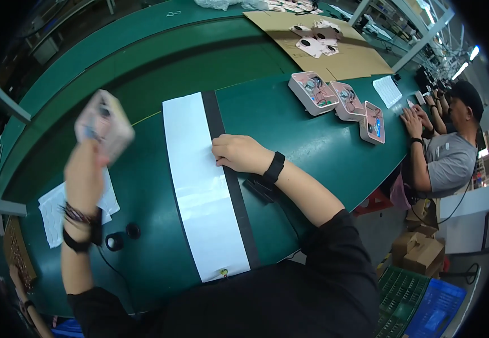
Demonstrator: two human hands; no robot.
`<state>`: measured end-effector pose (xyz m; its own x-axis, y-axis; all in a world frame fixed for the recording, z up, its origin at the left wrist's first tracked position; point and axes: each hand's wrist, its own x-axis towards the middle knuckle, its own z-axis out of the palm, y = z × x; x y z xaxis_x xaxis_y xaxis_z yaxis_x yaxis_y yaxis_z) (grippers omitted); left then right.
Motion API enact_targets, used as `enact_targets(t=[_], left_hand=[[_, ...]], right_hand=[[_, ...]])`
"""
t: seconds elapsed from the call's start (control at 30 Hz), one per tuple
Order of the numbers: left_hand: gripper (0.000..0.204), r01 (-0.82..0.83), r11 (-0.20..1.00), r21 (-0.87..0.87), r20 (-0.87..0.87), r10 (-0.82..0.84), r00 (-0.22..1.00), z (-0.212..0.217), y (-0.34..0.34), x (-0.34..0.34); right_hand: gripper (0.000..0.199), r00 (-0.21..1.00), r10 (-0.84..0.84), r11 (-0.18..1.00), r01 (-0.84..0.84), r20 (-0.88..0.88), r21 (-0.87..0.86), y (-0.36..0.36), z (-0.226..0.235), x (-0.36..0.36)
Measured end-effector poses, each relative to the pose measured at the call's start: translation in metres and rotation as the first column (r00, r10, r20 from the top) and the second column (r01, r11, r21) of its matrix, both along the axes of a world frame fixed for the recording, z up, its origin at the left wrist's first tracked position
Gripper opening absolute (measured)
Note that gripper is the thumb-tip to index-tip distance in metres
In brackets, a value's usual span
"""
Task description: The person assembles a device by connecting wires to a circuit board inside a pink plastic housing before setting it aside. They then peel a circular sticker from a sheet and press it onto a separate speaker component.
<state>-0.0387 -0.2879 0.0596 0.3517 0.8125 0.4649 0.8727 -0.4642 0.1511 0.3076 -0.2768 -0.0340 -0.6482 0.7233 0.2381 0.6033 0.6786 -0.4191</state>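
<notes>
My left hand (85, 163), smeared by motion, is raised at the left and grips a pale pink plastic housing (107, 124) with parts inside. Beneath it, white sheets (52, 211) lie on the table. My right hand (243, 154) rests at the black edge of a long white mat (196, 169), its fingers curled together. Whatever may be in those fingers is hidden. Below the right wrist lies a small black device (260, 190). A little green-and-gold part (224, 272) sits at the mat's near end.
Three pale pink housings with wiring (313, 93) stand at the back right. Behind them, cardboard (289, 42) carries several pink covers (317, 39). Two black round pieces (114, 241) lie at the left. A co-worker (447, 135) sits at the right, near a white tray (387, 92).
</notes>
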Motion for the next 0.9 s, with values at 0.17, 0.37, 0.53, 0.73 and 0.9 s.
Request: enact_targets(t=[0.17,0.37,0.53,0.73,0.9], left_hand=[[0.013,0.341,0.896,-0.284,-0.005,-0.357,0.934,-0.007,-0.12,0.084],[0.016,0.442,0.828,-0.346,0.013,-0.467,0.884,-0.041,-0.166,0.109],[0.023,0.358,0.884,-0.3,0.113,-0.34,0.934,-0.028,-0.174,0.111],[0.017,0.549,0.655,-0.519,0.688,-0.06,0.723,-0.012,-0.185,0.113],[0.013,0.548,0.579,-0.604,0.686,0.027,0.727,-0.026,-0.196,0.104]], right_hand=[[0.01,0.996,0.084,0.967,-0.09,0.039,0.237,0.003,-0.009,-0.003],[0.01,0.973,-0.073,0.989,0.042,-0.217,-0.143,0.01,-0.014,0.014],[0.023,0.826,-0.074,0.984,0.152,-0.558,0.095,-0.067,0.049,-0.011],[0.022,0.91,0.323,0.871,-0.178,-0.261,0.458,-0.168,0.057,-0.028],[0.028,0.894,0.425,0.835,-0.327,-0.142,0.444,-0.187,0.049,-0.028]])
